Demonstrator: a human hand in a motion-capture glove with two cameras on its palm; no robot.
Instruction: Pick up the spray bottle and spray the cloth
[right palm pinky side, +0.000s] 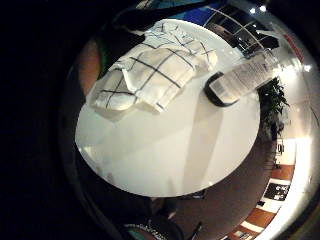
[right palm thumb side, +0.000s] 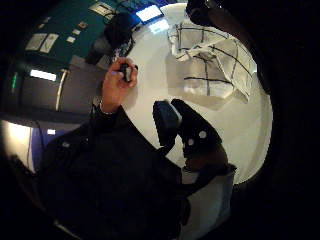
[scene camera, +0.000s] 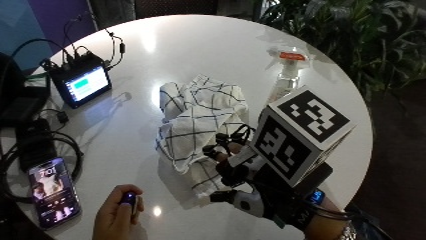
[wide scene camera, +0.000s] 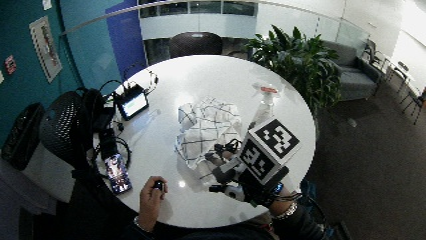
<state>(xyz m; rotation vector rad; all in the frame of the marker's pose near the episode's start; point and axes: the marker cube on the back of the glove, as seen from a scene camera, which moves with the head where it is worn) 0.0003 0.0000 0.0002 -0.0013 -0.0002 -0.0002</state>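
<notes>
A round white worktop (scene camera: 200, 45) held a crumpled white cloth (scene camera: 196, 125) with dark grid lines near its middle. A clear spray bottle (scene camera: 287, 75) with a white head and an orange-red band stood upright on the worktop just beyond the cloth, towards the plants (scene camera: 346, 35) at the far edge, apart from any hand.

The gloved right hand (scene camera: 243, 175) hung over the near end of the cloth, between the person and the bottle. Its fingers (scene camera: 223, 150) were spread and only slightly bent, holding nothing; whether they touched the cloth could not be told. In the little finger side palm view the cloth (right palm pinky side: 150, 70) and the bottle (right palm pinky side: 245, 77) lay side by side on the worktop, well away from the palm.

The bare left hand (scene camera: 118, 215) rested at the near edge of the worktop, pinching a small dark device (scene camera: 129, 198). A phone (scene camera: 53, 192) with a lit screen lay beside it, near coiled black cables (scene camera: 40, 145). Farther along the same side stood a small lit screen unit (scene camera: 83, 82) with wires plugged in.
</notes>
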